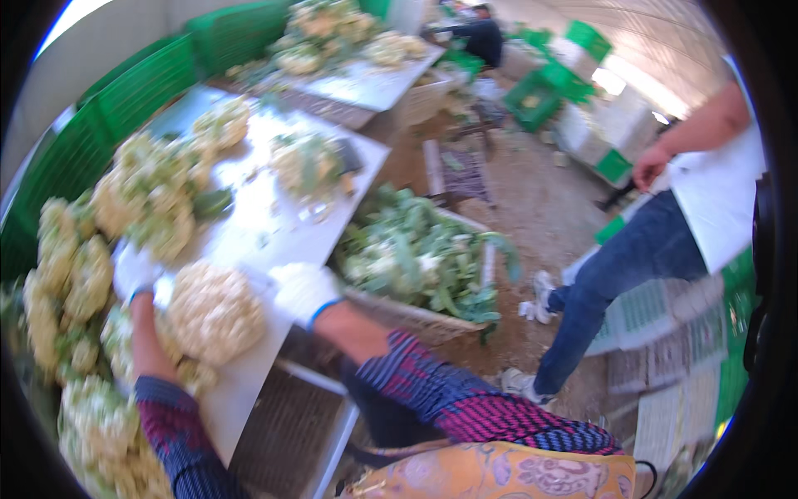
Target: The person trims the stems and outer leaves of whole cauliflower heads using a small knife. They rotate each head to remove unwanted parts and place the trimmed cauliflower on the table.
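A pale cauliflower head [217, 312] lies on the white tabletop [240, 240] between my two white-gloved hands. My left hand [135, 271] is at the lower edge of a pile of cauliflower [146, 193], close by its florets; whether its fingers grip anything is hidden. To the right of the pale head, my right hand [304, 292] is over the table edge, blurred, its fingers pointing left; I cannot make out what it may hold. More cauliflower heads [100, 424] lie along the left side. A trimmed cauliflower with leaves [305, 162] rests farther back on the table.
A crate of cut green leaves [424, 262] stands on the floor beside the table. Green crates [149, 81] line the far left edge. A person in jeans [608, 280] stands at right near stacked crates [661, 324]; another person [477, 37] is at the back.
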Motion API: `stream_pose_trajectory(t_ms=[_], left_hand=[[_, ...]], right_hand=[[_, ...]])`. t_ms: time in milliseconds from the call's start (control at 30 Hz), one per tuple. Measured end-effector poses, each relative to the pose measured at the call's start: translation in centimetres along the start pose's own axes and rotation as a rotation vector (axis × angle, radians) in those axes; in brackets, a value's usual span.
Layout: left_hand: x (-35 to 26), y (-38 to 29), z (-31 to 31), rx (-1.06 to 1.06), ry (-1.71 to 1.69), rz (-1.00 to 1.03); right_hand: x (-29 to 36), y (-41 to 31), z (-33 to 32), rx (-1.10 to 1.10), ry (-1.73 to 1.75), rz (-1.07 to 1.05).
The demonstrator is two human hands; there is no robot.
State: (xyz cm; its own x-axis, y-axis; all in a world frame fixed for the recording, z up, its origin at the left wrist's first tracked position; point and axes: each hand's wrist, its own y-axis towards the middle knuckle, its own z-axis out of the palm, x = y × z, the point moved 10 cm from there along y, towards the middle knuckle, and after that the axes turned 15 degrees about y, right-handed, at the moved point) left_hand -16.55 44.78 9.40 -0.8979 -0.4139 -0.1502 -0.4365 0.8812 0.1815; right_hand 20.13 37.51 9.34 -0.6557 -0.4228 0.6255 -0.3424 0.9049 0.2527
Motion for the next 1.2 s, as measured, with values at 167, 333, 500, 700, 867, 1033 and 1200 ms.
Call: stream_pose_trajectory(t_ms=[167,333,500,700,867,1033,1200], left_hand=[[-18.8,-7.5,-10.4,-0.094,-0.531,0.237],[-20.0,-20.7,-13.5,-0.074,-1.145,0.25],[3.9,-38.4,-10.0,-0.754,-0.226,-0.363],[17.9,-46.2,-2.0,-0.318,-0.383,-0.967],[18.1,-42.7,-0.7,-0.447,-0.775,-1.056],[14.8,-37.5,4.1,-0.431,-0.919,-0.944],[11.1,-33.1,1.7,0.011,-0.669,-0.848]], right_hand=[[-1.3,0.6,2.6,0.247,-0.104,0.163],[-3.8,-0.9,7.9,0.506,0.127,0.355],[0.0,-3.0,6.1,0.34,0.654,0.487],[6.4,-5.9,17.9,0.863,0.102,0.021],[7.6,-6.6,21.6,0.847,0.187,-0.116],[6.8,-0.6,20.9,0.661,0.255,-0.169],[2.8,4.0,20.6,0.684,0.048,-0.01]])
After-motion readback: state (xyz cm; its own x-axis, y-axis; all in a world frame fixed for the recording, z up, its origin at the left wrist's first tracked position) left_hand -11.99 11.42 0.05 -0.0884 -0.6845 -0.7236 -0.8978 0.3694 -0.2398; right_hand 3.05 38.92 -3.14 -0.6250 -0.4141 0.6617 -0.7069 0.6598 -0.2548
